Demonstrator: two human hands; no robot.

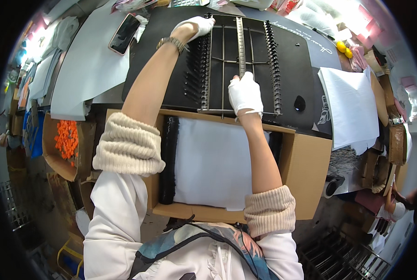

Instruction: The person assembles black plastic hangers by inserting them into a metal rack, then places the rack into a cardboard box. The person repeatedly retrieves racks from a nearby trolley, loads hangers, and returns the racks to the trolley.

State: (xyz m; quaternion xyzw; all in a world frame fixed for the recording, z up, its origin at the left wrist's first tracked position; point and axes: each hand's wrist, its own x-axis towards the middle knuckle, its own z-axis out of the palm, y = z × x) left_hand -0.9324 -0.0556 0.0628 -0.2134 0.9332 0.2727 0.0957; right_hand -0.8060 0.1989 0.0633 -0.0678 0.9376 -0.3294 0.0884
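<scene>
A metal rack [224,60] with black toothed strips down both long sides lies on the black mat. My left hand [195,29], in a white glove with fingertips bare, is closed at the rack's far left corner. A steel ruler [240,42] runs lengthwise over the middle of the rack, parallel to its sides. My right hand [246,95], gloved the same way, is closed round the ruler's near end, above the rack's near half. Its palm side is hidden. In front of the rack stands an open cardboard box [306,175] holding a white sheet [211,158] between black toothed rows.
A phone [124,33] lies at the far left on grey sheeting. White sheets [348,107] are stacked at the right. A box of small orange pieces [66,140] stands at the left. A black oval piece [300,103] sits on the mat. Another person's arm [395,208] shows far right.
</scene>
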